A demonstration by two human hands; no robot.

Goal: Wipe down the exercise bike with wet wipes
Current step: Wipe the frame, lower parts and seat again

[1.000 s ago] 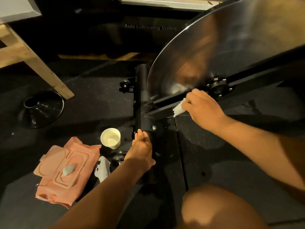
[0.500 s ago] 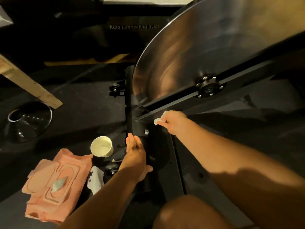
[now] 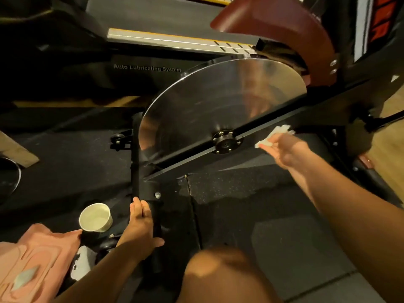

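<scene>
The exercise bike (image 3: pixel 341 99) fills the upper right of the head view, from 12 to 4 o'clock, standing on a dark rubber floor mat (image 3: pixel 251 204). Its polished flywheel (image 3: pixel 214 106) sits just above centre, and a black frame bar (image 3: pixel 188 160) slants across it from 8 o'clock up toward 2 o'clock. The front stabiliser tube (image 3: pixel 148 189) runs downward from the wheel's 8 o'clock edge. A pink pack of wet wipes (image 3: pixel 37 259) lies on the floor at 8 o'clock in the view, with a paper cup (image 3: pixel 96 217) just beside it at its 1 o'clock. The left hand (image 3: pixel 140 226) rests on the stabiliser tube with fingers laid straight along it and thumb spread, bracing rather than grasping. The right hand (image 3: pixel 286 149), somewhat blurred, pinches 1 crumpled white wet wipe (image 3: pixel 277 133) and holds it against the frame bar, at 3 o'clock from the bolted hub (image 3: pixel 227 142). The step in hand looks like wiping along that bar. To do it well, the person would probably fold the wipe to a clean face, press it flat with the fingers, and draw long overlapping strokes along the bar rather than dabbing. The wipe should likely be worked round the hub's bolts, keeping fingers away from the wheel's rim in case it turns. The left hand's brace helps steady the reach.
</scene>
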